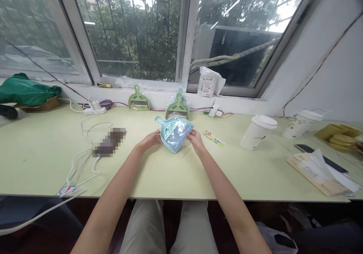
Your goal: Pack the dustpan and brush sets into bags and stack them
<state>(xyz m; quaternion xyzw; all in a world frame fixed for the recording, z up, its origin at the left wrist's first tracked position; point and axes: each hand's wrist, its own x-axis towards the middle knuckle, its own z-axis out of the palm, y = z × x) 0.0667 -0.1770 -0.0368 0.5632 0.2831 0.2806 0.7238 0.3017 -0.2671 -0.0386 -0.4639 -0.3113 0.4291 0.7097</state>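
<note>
A light-blue mini dustpan with a brush (pixel 175 133), wrapped in shiny clear plastic, is held up over the table between my two hands. My left hand (pixel 151 139) grips its left edge, below the looped handle. On the opposite side, my right hand (pixel 195 139) pinches the right edge near the bristles. Just right of that hand, a printed label strip (pixel 214 138) lies flat on the table. Behind the blue set, a stack of green dustpan sets (pixel 178 108) leans by the window wall, partly hidden. Another green dustpan set (pixel 138 99) stands to its left.
On the pale table (pixel 176 178), a paper cup (pixel 258 133) and a second cup (pixel 302 123) stand right, near a tissue pack (pixel 314 172) and a phone (pixel 320 157). White cables (pixel 82 159) trail across the left. A power strip (pixel 95 110) sits by the wall.
</note>
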